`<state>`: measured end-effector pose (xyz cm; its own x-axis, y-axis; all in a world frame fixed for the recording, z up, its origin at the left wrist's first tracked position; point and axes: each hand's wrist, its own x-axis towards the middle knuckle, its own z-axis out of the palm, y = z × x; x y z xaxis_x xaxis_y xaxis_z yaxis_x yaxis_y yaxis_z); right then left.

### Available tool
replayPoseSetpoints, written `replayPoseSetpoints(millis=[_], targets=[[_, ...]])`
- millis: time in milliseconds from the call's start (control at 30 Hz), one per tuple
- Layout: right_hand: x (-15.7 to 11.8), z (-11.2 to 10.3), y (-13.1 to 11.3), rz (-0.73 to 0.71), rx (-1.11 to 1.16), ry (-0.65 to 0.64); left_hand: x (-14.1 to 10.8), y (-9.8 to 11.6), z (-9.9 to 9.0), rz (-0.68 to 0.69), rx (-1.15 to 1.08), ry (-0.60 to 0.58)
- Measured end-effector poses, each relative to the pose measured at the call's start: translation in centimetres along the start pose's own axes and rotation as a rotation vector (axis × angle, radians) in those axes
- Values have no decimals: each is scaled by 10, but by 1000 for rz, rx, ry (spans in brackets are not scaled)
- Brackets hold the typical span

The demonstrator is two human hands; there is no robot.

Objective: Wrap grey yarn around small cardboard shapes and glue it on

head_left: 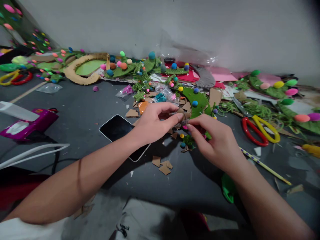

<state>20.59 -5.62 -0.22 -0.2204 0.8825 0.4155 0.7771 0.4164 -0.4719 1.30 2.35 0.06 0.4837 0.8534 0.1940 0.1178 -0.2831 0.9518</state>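
Observation:
My left hand point(158, 118) and my right hand point(216, 135) meet above the middle of the table, thumb and fingers pinched close together. Between the fingertips is a small brownish-grey piece point(184, 115), too blurred to name. Just behind the hands lies a green crescent shape point(200, 103) with coloured pom-poms. Under my left wrist a phone point(117, 128) with a dark screen rests on the table, partly covered by the arm. Cardboard scraps point(165, 168) are scattered in front of the hands. A green tuft point(188, 141) with small pom-poms sits below my right fingertips.
Red-and-yellow scissors point(261, 130) and a patterned yellow stick point(266, 166) are on the right. A purple tool point(32, 125), apparently a glue gun, lies left near a white cable point(37, 153). Along the wall are a tan ring point(80, 68), green yarn point(255, 108) and pink sheets point(222, 74).

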Motion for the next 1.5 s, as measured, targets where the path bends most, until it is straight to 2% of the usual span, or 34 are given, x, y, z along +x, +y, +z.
replayPoseSetpoints(millis=[167, 300, 367, 467, 567, 733, 867, 1033, 1100, 1300, 1500], targets=[[1, -5, 2, -88, -74, -11, 2, 1, -2, -37, -98, 11], [1, -7, 2, -127, -113, -26, 5, -3, -4, -25, -187, -34], [0, -7, 3, -145, -115, -30, 5, -5, -5, -27, -235, -91], [1, -9, 7, -166, -63, -65, 4, -6, -8, -65, -258, -266], [2, -11, 11, -176, 29, -105, 3, -3, -12, -82, -165, -410], [5, -10, 15, -162, -95, -177, -2, 5, -9, -58, 197, -473], [4, -6, 10, -80, -164, -198, -8, 7, -1, -26, 491, -388], [3, -3, 2, 85, -56, -164, -11, 6, 4, 12, 584, -212], [2, -3, -1, 102, -6, -148, -10, 6, 4, 40, 544, -136], [2, 0, -2, 31, 8, -109, -10, 8, 5, 147, 393, 77], [1, 0, 0, -120, -205, -24, -4, 8, 3, 25, 29, 64]])
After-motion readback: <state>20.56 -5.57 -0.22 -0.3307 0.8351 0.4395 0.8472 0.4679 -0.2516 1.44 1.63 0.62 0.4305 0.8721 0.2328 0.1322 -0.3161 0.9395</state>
